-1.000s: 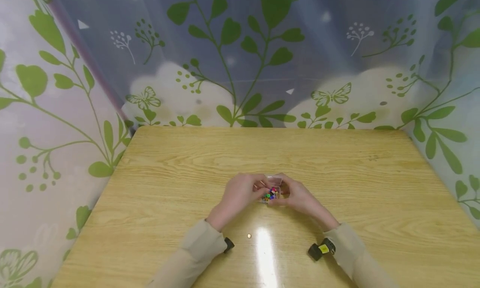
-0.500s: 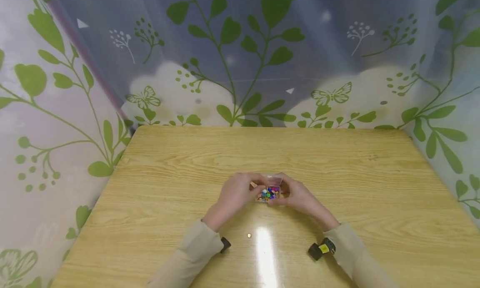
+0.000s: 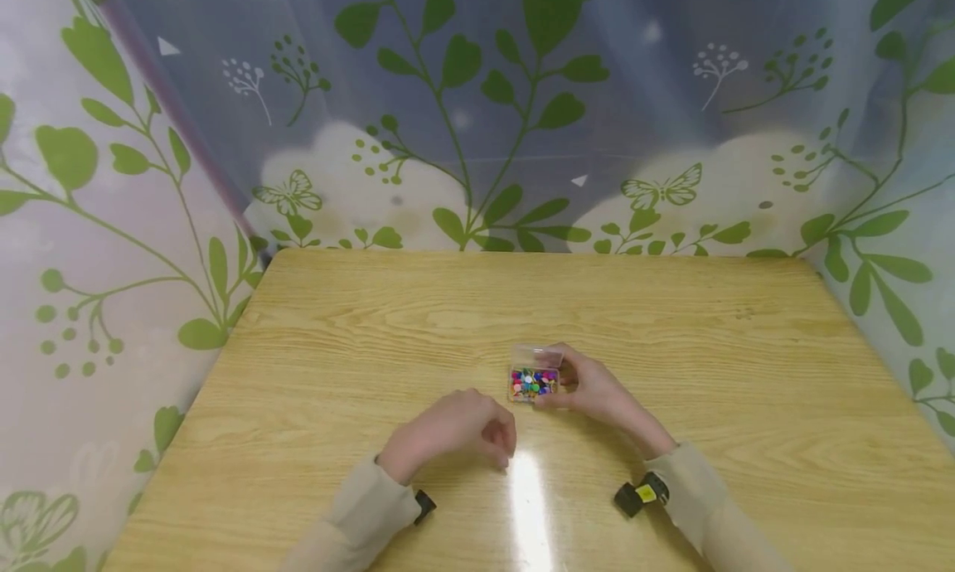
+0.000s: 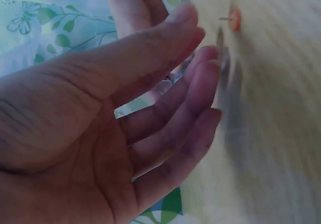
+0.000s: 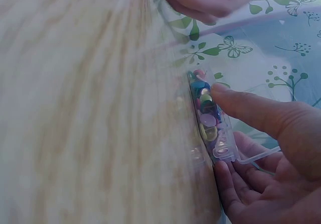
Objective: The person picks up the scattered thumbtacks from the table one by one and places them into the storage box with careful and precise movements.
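Observation:
A small clear plastic box of colourful thumbtacks stands on the wooden table with its hinged lid up. My right hand holds the box at its right side, thumb in front and fingers behind. Just left of and nearer than the box, my left hand hovers low, fingers loosely bent and nothing between them. A single orange-headed thumbtack lies on the table by its fingertips in the left wrist view, its pin pointing sideways. In the head view the left hand hides this tack.
The light wooden table runs back to a curtain printed with leaves and butterflies, which also hangs along both sides. Black wrist cameras sit at both cuffs, the right one close over the tabletop. A bright light reflection lies on the near table.
My left hand has left the box and come nearer and down to the loose thumbtack, uncovering the box's left side. The right hand has stayed on the box.

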The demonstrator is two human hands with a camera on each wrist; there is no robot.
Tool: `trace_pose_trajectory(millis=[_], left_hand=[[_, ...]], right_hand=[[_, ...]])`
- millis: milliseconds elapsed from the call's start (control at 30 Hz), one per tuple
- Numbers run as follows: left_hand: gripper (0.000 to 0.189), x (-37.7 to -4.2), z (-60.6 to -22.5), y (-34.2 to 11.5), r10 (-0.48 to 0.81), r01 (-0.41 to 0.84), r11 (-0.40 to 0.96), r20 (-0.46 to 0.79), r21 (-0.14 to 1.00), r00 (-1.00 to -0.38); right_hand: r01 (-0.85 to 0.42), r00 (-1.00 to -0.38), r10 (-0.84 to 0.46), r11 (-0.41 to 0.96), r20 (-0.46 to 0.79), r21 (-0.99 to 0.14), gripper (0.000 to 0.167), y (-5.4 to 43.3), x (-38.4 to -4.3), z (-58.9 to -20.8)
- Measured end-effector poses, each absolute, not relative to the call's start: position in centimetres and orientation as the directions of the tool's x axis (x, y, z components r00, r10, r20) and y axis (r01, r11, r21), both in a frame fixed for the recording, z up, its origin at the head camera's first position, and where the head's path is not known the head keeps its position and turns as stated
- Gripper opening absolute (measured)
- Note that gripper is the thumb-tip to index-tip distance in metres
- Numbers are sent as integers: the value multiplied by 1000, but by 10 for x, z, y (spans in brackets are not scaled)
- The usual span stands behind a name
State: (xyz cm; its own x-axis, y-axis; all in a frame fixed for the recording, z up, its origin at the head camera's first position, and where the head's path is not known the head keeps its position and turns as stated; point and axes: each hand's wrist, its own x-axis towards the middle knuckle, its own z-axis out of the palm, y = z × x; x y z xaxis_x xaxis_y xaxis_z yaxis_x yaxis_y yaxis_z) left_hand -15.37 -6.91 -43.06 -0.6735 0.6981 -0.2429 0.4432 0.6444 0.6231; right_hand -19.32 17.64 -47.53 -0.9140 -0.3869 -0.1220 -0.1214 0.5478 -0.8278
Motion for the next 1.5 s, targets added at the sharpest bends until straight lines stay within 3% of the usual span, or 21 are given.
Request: trace_pose_trajectory(millis=[167,500,767,1033,1500], left_hand=[[15,-145,-434,-70,694,423,655,-276,626,-665],[15,-145,-440,-70,695,456,632,-198,626,-691],[11,-154,-439,-68,628,472,660,-84,585,-774],[11,-164,-428,-62,523,409,664,2,626,-852],[8,-183,-418,-33,422,410,636,150,653,-894]], right_hand=[[-136,-912,-396,541,-108,-830,70,177,-194,-477],[-124,-911,-395,536,-118,-835,69,177,-193,-476],[-147,-911,-400,550,-105,-822,70,177,-195,-477],[-135,-911,-395,552,-115,-823,69,177,-193,-476],[-133,-903,-414,530,-119,-838,59,176,-192,-475]])
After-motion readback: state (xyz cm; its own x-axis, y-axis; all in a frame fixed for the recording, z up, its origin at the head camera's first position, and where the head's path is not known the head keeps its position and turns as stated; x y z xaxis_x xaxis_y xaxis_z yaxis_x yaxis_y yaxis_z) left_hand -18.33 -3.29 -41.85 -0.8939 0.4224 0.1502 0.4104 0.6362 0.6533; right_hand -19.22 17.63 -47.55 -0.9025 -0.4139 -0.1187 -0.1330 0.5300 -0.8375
